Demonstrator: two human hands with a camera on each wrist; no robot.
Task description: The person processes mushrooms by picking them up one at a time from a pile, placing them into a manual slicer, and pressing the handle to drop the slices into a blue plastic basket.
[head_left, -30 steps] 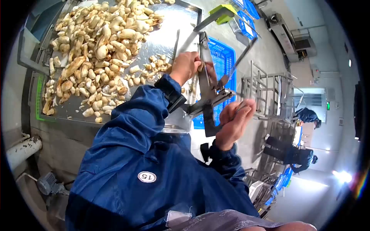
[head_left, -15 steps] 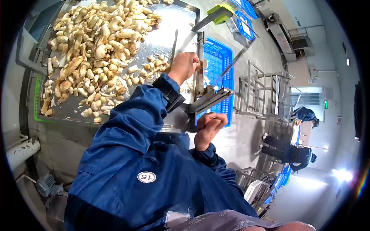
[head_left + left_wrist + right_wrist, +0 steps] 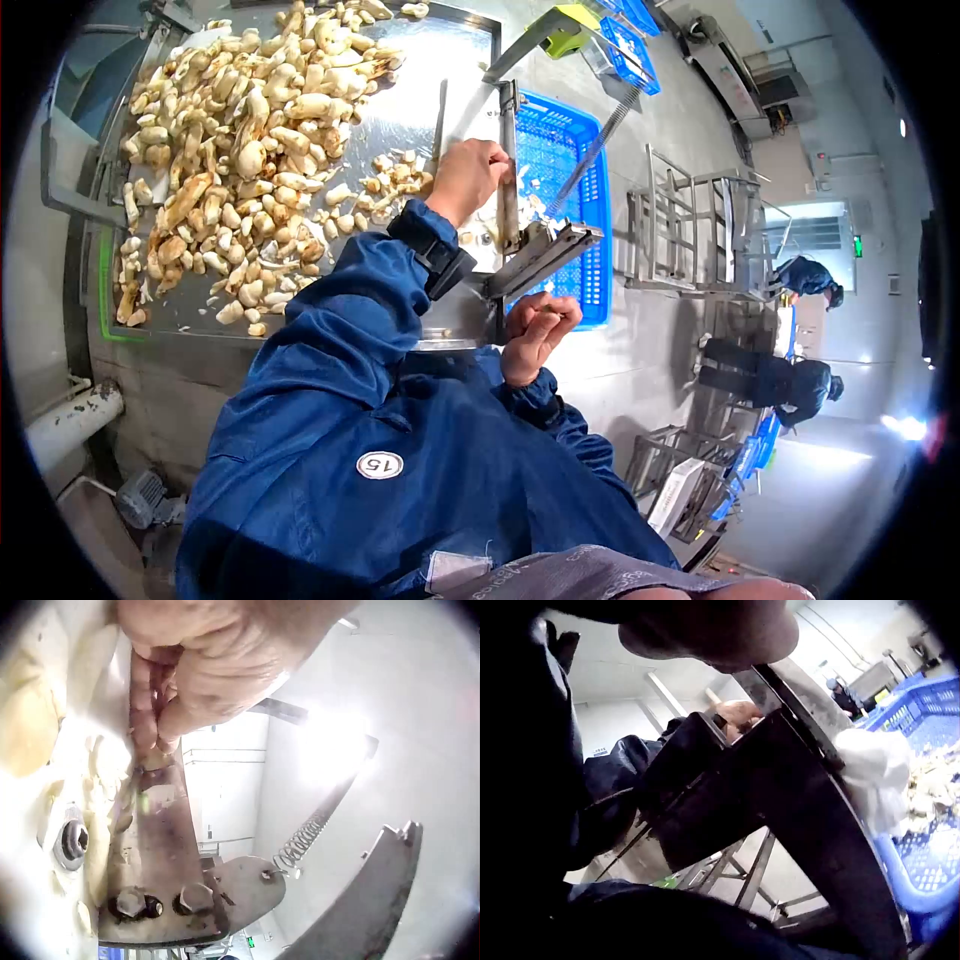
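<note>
My left hand [image 3: 466,180] is at the bar of a metal lever cutter [image 3: 545,258], fingertips together right at its edge. In the left wrist view, the fingers [image 3: 169,724] pinch a small brownish mushroom piece [image 3: 155,760], mostly hidden by them, against the plate [image 3: 161,825]. My right hand [image 3: 538,335] curls round the lever's near end, and the handle is mostly hidden inside the fist. The lowered dark lever [image 3: 810,817] fills the middle of the right wrist view. White slices [image 3: 934,784] lie in the blue basket [image 3: 603,215] behind the cutter.
A big heap of mushrooms [image 3: 250,150] covers the left of the steel table [image 3: 415,60], with smaller pieces [image 3: 400,178] near my left hand. A coil spring [image 3: 304,838] joins the cutter's arm. Metal racks [image 3: 690,225] and two people [image 3: 775,380] are farther right.
The right hand has moved down and left with the lever, bringing the raised blade down to the bar. The left hand has stayed at the cutter.
</note>
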